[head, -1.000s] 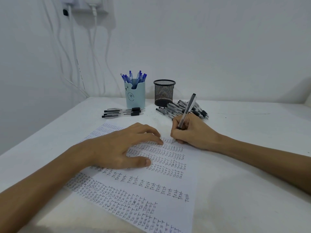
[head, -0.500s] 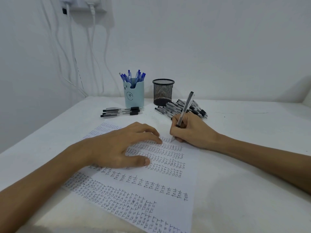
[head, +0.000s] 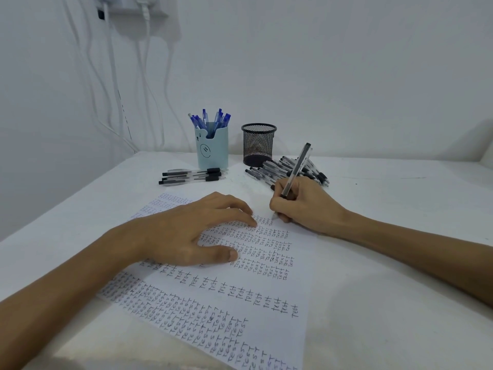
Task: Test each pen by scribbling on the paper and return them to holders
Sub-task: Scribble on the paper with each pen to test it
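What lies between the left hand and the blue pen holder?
In the head view, a few black pens lie flat on the table, near the holder.

Moved very little. Edged the pen [head: 296,169] tip a touch higher in the frame's centre, along the top line of writing on the paper [head: 280,337], with the right hand [head: 306,206] gripping it and shifting along. Tipped the view down slightly, pushing the wall socket [head: 136,9] at upper left nearer the top edge. Could not tell whether added any fresh marks.
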Action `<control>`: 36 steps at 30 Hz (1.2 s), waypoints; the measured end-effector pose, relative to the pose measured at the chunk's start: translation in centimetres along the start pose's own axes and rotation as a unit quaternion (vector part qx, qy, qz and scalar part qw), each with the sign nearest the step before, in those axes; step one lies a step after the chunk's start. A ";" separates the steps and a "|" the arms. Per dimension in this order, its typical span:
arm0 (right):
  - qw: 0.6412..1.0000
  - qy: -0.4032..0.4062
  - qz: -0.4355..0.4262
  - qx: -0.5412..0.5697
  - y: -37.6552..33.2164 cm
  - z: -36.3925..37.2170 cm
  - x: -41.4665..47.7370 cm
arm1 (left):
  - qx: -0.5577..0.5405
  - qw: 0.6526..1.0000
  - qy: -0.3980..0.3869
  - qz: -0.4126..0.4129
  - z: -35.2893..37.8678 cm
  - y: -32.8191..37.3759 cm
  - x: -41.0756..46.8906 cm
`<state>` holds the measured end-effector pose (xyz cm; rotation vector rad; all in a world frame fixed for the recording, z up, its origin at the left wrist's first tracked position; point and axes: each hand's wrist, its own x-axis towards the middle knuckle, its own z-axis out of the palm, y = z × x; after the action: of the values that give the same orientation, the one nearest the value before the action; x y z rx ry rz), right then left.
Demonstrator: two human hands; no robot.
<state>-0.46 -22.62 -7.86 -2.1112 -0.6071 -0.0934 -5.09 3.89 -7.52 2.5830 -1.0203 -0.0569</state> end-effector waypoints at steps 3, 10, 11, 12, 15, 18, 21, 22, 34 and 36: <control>1.000 0.007 -0.002 -0.015 -0.1 0.1 0.0 | 0.003 1.000 0.002 0.001 0.1 -0.1 0.1; 1.000 0.012 0.025 0.000 -0.4 0.1 0.1 | 0.005 1.000 0.006 0.001 0.1 -0.3 0.1; 0.998 0.019 0.048 0.048 -0.4 0.1 0.2 | 0.004 1.000 0.009 0.001 0.2 -0.4 0.1; 0.991 0.027 0.077 0.109 -0.5 0.0 0.3 | 0.005 1.000 0.011 0.001 0.2 -0.4 0.1; 0.957 0.042 0.142 0.249 -0.5 -0.4 0.6 | 0.009 1.000 0.011 0.005 0.2 -0.4 0.3; 0.964 0.005 0.093 0.249 0.0 -0.3 0.7 | 0.018 1.000 0.012 0.017 -0.1 -0.6 0.4; 0.968 -0.008 0.043 0.248 0.6 -0.3 0.7 | 0.030 0.999 0.040 -0.004 -0.2 -0.9 0.4; 0.963 -0.006 0.039 0.268 0.5 -0.3 0.7 | 0.039 0.998 0.049 -0.011 -0.3 -1.1 0.4; 0.928 0.062 0.108 0.350 0.2 -0.6 1.2 | 0.076 0.995 0.058 -0.029 -0.7 -3.1 0.1; 0.935 0.042 0.101 0.337 0.1 -0.9 1.5 | 0.075 0.995 0.057 -0.027 -0.7 -3.3 0.2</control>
<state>1.02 -22.86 -6.98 -1.4781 -0.3023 0.1255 -2.70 6.21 -7.98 2.7125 -0.9459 0.1570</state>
